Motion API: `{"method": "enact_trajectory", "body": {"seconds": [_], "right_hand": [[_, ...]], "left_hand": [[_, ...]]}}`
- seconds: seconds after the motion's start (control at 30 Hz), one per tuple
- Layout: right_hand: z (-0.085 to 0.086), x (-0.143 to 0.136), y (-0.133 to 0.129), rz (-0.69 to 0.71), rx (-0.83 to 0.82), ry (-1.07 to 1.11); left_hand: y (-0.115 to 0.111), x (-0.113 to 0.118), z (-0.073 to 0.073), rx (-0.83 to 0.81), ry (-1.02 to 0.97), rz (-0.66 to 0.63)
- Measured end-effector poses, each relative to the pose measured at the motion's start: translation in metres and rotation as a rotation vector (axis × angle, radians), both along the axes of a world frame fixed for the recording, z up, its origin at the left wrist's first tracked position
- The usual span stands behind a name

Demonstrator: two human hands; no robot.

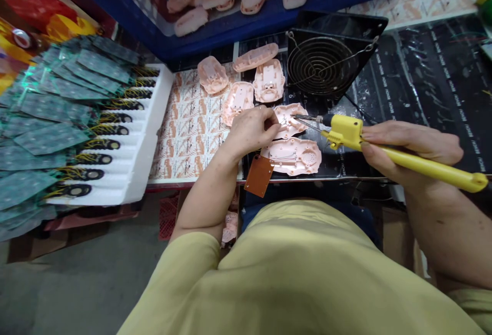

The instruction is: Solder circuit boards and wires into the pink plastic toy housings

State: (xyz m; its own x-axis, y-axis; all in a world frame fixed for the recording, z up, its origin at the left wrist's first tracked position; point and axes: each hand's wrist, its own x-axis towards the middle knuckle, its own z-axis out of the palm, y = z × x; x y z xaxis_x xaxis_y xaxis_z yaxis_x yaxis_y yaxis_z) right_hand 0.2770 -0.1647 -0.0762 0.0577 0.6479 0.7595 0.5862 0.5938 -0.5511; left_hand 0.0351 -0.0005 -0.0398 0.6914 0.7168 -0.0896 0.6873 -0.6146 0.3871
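Observation:
My right hand (pixel 407 145) is closed around a yellow soldering iron (pixel 348 132), whose metal tip reaches left over a pale pink plastic shell (pixel 290 121). Over the left side of that shell my left hand (pixel 255 127) has its thumb and fingers pinched together; what is between them is hidden. Just below the left hand, a brown circuit board (pixel 259 175) sticks out past the table's front edge. Beside it lies another pink shell (pixel 295 156), hollow side up, with a round speaker-like grille and thin wires inside.
Several more pink shells (pixel 269 81) lie behind my left hand. A black fan (pixel 319 65) with a wire guard stands at the back, near a blue crate (pixel 246 30) of pink shells. On the left, a white foam tray (pixel 132 165) holds green circuit boards (pixel 57 104) with wired speakers.

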Motion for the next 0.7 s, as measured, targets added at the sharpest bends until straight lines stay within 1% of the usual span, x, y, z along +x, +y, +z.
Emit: {"method": "enact_trajectory", "body": {"seconds": [0.17, 0.47, 0.6, 0.7], "right_hand": [[-0.002, -0.003, 0.000, -0.027, 0.002, -0.021], [0.003, -0.005, 0.004, 0.053, -0.025, -0.069], [0.006, -0.003, 0.010, 0.098, 0.000, -0.083], [0.010, 0.001, 0.012, 0.120, -0.028, -0.121]], "left_hand": [[0.000, -0.001, 0.000, -0.007, -0.005, -0.013], [0.001, -0.001, -0.003, 0.023, -0.010, -0.030], [0.001, -0.001, -0.002, 0.033, 0.007, -0.033], [0.000, 0.000, -0.001, 0.040, 0.013, -0.031]]}}
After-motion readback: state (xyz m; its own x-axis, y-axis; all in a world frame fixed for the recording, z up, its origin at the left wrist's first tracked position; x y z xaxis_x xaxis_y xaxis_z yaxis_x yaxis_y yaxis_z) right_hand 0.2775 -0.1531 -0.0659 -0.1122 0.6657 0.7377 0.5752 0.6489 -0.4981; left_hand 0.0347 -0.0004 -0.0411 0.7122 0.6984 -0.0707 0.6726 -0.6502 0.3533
